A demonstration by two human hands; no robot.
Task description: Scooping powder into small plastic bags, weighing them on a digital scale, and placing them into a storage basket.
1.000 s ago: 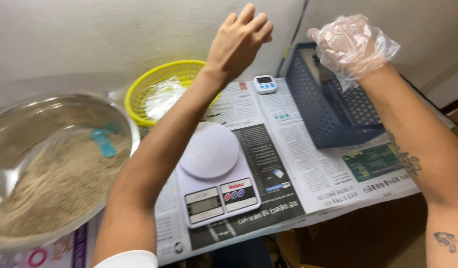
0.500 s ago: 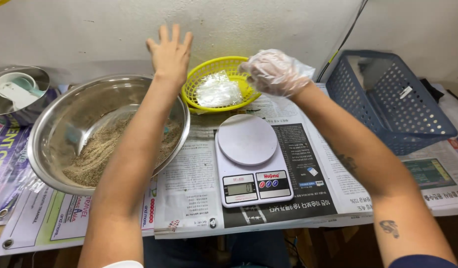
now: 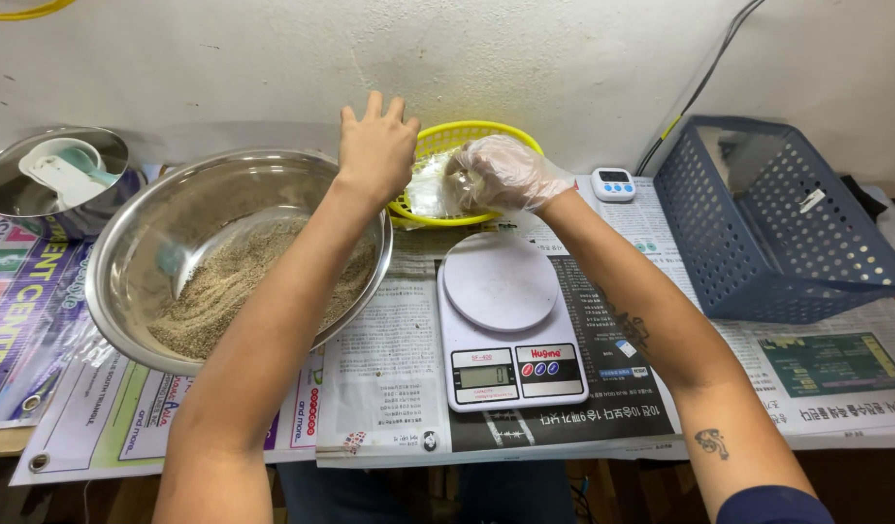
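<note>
Hands meet over the round yellow plastic basket [image 3: 525,139] at the table's back edge: gloved right hand [image 3: 501,175] pinching clear plastic bags [image 3: 434,194], bare left hand [image 3: 375,147] spread flat above them.

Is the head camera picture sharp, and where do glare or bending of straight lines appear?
Head view: mostly sharp; soft glare on the steel bowl wall; the gloved right hand is slightly blurred over the yellow basket; the left hand is clear; the blue crate looks stretched near the edge.

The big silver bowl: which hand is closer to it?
Left. The bare left hand hovers over the back rim of the big silver bowl; the gloved right hand is off to its right, at the yellow basket.
</note>
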